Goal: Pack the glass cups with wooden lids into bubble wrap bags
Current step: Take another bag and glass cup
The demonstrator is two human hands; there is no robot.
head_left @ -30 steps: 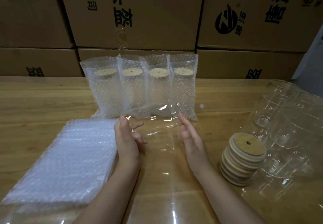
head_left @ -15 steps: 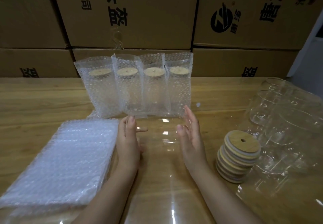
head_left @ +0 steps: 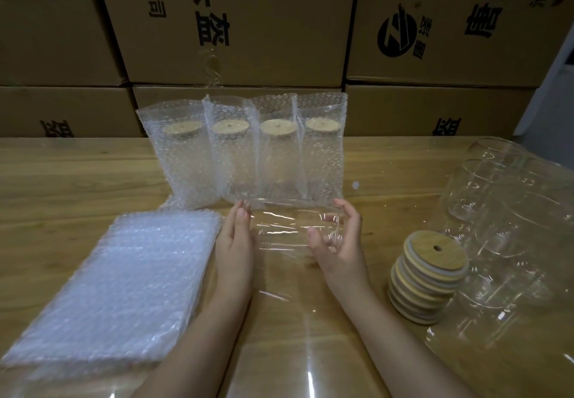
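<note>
Glass cup (head_left: 292, 227), clear, lying sideways between both hands, low over the wooden table (head_left: 62, 186), just in front of the bagged row. Left hand (head_left: 234, 242) flat against the cup's left end, fingers straight and together, pressing, not wrapping. Right hand (head_left: 341, 242) cupped round the right end, fingers curled over the top, thumb at the front, grasping the cup. Cannot tell which end is the mouth; glare blurs the edges.

Four bagged cups (head_left: 242, 155) standing upright side by side at back centre, each in a bubble wrap sleeve, each with a wooden lid (head_left: 229, 126), bag tops rising above the lids. Stack of flat bubble wrap bags (head_left: 124, 279) lying at left, just beside the left wrist. Stack of spare lids (head_left: 425, 276) at right, leaning, small hole in the top one, near the right forearm. Empty glass cups (head_left: 503, 211) clustered at far right, beside and behind the lid stack, count unclear. Clear film (head_left: 295, 351) spread on the table under the forearms, glare streaks on it. Cardboard boxes (head_left: 248, 25) with black print stacked behind the table.
</note>
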